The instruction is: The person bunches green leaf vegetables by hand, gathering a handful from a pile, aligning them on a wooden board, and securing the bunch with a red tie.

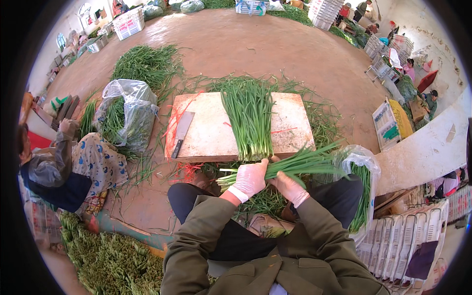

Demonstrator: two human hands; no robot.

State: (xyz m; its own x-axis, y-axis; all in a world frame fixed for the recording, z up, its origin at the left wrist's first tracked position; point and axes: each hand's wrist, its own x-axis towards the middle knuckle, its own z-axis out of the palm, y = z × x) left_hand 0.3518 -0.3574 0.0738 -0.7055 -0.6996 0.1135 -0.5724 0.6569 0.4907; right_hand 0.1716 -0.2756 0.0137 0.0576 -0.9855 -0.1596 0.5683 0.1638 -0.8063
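Observation:
A loose bunch of green garlic chives (308, 165) lies sideways across my lap, pale stem ends to the left and leaves to the right. My gloved left hand (250, 179) grips it near the stems. Against its middle is my gloved right hand (289, 187), fingers curled around the leaves. Just beyond my hands, a thick pile of chives (249, 118) rests lengthwise on a white board (204, 136), its cut ends towards me. A cleaver (183, 132) with a black handle lies on the board's left side, beside red ties (173, 127).
At my right knee stands a plastic bag of chives (361, 195). Left are another filled bag (127, 114) and a seated co-worker (59, 166). Loose chives (145, 66) heap on the floor. Many bundled stems (114, 261) lie lower left; stacked white crates (400, 239) stand lower right.

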